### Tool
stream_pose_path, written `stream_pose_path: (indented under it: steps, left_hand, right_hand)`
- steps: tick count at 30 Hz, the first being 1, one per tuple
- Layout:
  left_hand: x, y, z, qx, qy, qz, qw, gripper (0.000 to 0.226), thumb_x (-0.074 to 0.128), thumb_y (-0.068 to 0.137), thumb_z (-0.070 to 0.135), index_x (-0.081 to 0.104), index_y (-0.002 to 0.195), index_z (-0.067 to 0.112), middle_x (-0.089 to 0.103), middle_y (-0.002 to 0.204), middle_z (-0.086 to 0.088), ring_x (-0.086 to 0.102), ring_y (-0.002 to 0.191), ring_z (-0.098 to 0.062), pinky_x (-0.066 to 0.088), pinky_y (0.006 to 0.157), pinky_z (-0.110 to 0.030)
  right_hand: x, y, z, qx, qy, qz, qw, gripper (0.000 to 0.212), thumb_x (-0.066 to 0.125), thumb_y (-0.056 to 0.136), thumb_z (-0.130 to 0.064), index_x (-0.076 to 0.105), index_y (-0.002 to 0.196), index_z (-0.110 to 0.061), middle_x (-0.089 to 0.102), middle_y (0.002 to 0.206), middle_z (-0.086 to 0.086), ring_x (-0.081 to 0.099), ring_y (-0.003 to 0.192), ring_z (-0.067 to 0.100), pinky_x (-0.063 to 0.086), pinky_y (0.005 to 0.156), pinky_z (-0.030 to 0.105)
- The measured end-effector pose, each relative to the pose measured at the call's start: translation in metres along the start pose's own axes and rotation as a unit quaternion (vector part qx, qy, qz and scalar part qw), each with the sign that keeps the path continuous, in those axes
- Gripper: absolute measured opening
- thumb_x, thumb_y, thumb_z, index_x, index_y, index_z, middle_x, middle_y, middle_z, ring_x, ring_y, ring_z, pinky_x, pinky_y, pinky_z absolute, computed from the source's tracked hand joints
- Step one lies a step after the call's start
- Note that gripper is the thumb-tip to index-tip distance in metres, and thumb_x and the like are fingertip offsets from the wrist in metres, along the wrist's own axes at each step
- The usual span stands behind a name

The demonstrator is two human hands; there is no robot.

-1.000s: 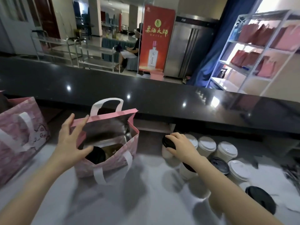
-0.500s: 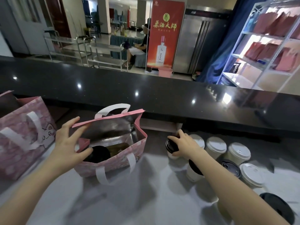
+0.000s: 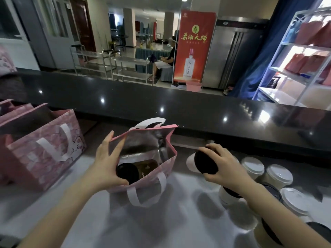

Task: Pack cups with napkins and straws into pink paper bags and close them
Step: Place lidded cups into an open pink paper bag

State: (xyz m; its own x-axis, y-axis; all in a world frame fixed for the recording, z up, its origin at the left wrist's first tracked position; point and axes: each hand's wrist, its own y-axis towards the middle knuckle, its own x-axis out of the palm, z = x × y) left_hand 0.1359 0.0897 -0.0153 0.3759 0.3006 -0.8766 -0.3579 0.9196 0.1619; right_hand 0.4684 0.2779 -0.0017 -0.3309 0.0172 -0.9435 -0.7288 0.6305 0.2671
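A pink bag (image 3: pixel 157 173) with white handles and a silver lining stands open at the centre of the white counter. A black-lidded cup (image 3: pixel 127 173) stands inside it at the left, beside a brown item. My left hand (image 3: pixel 107 163) grips the bag's left rim and holds it open. My right hand (image 3: pixel 222 167) holds a white cup with a black lid (image 3: pixel 205 162), tilted on its side in the air just right of the bag.
Several lidded cups (image 3: pixel 278 177), white and black tops, stand at the right under my right forearm. More pink bags (image 3: pixel 43 149) stand at the left. A black raised ledge (image 3: pixel 197 113) runs behind the counter (image 3: pixel 179 221).
My right hand has lifted the black-lidded cup from the group and carried it left toward the bag, tilting it. My left hand stays on the bag's rim.
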Motion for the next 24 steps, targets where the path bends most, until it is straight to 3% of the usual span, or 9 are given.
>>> stream_pose_path:
  steps: [5,9,11,16,21,24]
  left_hand:
    - [0.002,-0.01,0.009,0.006,0.025,0.001,1.0,0.139,0.088,0.05,0.044,-0.005,0.152,0.038,-0.04,0.145,0.021,-0.012,0.145,-0.017,0.037,0.108,-0.035]
    - [0.0,-0.015,0.012,0.009,0.039,0.01,0.999,0.141,0.087,0.047,0.048,-0.011,0.149,0.042,-0.028,0.149,0.015,-0.008,0.143,-0.017,0.045,0.103,-0.036]
    - [-0.001,-0.016,0.013,0.004,0.061,0.015,0.998,0.143,0.087,0.046,0.049,-0.014,0.148,0.043,-0.022,0.15,0.011,-0.005,0.142,-0.02,0.05,0.098,-0.036]
    - [-0.002,-0.018,0.014,0.02,0.062,0.025,0.998,0.144,0.087,0.047,0.047,-0.016,0.148,0.043,-0.014,0.151,0.007,0.001,0.143,-0.021,0.055,0.09,-0.037]
    - [-0.002,-0.022,0.013,0.023,0.07,0.022,0.997,0.142,0.085,0.049,0.05,-0.017,0.147,0.042,-0.017,0.151,0.007,-0.002,0.143,-0.021,0.057,0.084,-0.037]
    - [-0.003,-0.024,0.008,0.023,0.067,0.021,0.997,0.147,0.087,0.047,0.046,-0.025,0.142,0.048,-0.022,0.151,0.01,-0.001,0.144,-0.021,0.057,0.082,-0.037]
  right_hand:
    - [-0.055,-0.01,-0.044,-0.069,0.055,0.09,0.992,0.077,0.077,0.06,-0.025,0.052,0.133,-0.028,0.043,0.134,-0.003,0.046,0.121,0.02,0.048,0.093,0.041]
    - [-0.073,0.001,-0.08,-0.14,0.109,0.091,0.98,0.075,0.071,0.063,-0.034,0.049,0.135,-0.031,0.04,0.134,-0.006,0.045,0.123,0.02,0.047,0.096,0.04]
    - [-0.067,0.012,-0.099,-0.164,0.132,0.069,0.975,0.076,0.072,0.066,-0.038,0.045,0.136,-0.034,0.038,0.134,-0.008,0.043,0.125,0.019,0.047,0.097,0.039]
    - [-0.018,0.046,-0.138,-0.187,0.069,-0.001,0.98,0.076,0.077,0.065,-0.03,0.047,0.134,-0.034,0.039,0.136,-0.006,0.037,0.125,0.017,0.052,0.087,0.041]
    - [0.029,0.083,-0.145,-0.151,-0.028,-0.119,0.981,0.077,0.076,0.068,-0.029,0.04,0.136,-0.037,0.034,0.14,-0.004,0.038,0.124,0.024,0.051,0.088,0.04]
    - [0.051,0.093,-0.138,-0.12,-0.052,-0.144,0.981,0.074,0.076,0.07,-0.03,0.042,0.135,-0.035,0.036,0.138,-0.001,0.041,0.123,0.028,0.049,0.092,0.039]
